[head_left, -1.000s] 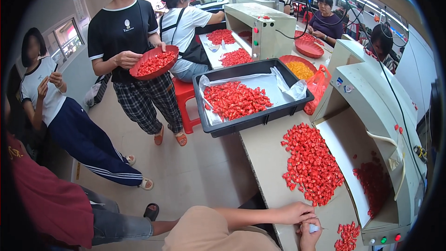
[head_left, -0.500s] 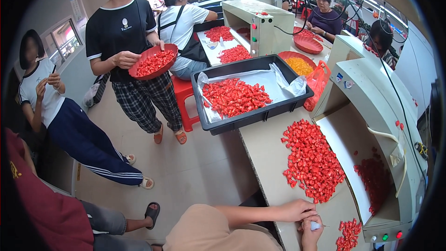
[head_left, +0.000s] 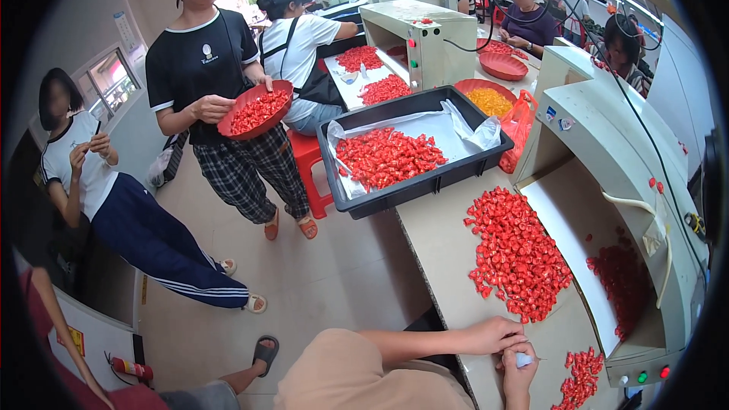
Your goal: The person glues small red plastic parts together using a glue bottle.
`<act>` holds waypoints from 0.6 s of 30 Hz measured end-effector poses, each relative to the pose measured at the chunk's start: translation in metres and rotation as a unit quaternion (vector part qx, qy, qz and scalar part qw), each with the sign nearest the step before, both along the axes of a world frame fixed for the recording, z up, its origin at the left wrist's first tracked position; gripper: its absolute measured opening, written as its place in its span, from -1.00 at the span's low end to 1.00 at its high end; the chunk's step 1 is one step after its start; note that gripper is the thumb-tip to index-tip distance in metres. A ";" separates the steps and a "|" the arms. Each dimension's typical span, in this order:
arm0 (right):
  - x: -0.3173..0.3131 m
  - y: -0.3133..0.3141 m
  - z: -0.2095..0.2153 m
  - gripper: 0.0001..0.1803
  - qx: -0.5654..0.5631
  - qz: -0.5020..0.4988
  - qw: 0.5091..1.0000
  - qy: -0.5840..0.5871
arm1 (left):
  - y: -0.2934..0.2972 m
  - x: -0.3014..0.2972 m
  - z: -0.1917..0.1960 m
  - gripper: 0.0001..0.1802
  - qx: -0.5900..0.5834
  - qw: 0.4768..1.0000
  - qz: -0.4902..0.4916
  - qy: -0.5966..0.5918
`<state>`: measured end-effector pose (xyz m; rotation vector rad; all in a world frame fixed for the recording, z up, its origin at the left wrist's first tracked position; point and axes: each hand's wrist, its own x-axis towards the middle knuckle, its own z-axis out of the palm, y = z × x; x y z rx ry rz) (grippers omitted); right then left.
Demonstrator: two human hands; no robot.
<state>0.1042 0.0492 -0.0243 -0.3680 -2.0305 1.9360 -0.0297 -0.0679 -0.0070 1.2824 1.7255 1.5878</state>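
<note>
Fingers of right hand (head_left: 519,368) pinch small white piece (head_left: 525,361); left hand (head_left: 493,334) grip unclear.

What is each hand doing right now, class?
Left hand: resting on the table, apparently empty.
Right hand: closed on a small white object.

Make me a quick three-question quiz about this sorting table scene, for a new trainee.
1. True or false: the black crate lined with clear plastic holds red pieces.
2. What does the right hand hold? A) a small white object B) a red bowl C) nothing
3. Where does the left hand rest in relation to the big pile of red pieces on the table?

Key
1. True
2. A
3. At the near edge of the pile, fingers beside the closest pieces.
</note>
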 end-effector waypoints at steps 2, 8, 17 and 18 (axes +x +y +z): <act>0.000 0.000 0.000 -0.75 -0.005 0.000 1.000 0.001 | 0.000 0.000 0.001 -0.76 0.000 1.000 0.002 0.005; -0.001 -0.001 0.003 -0.77 -0.019 -0.005 1.000 -0.009 | -0.002 -0.001 0.005 -0.75 -0.004 1.000 -0.002 0.004; 0.000 0.000 0.002 -0.80 -0.013 -0.005 1.000 -0.015 | -0.001 -0.001 0.003 -0.74 -0.007 1.000 -0.007 -0.006; 0.000 0.000 0.002 -0.80 -0.010 -0.001 1.000 -0.012 | -0.001 -0.001 0.003 -0.74 -0.011 1.000 -0.008 -0.005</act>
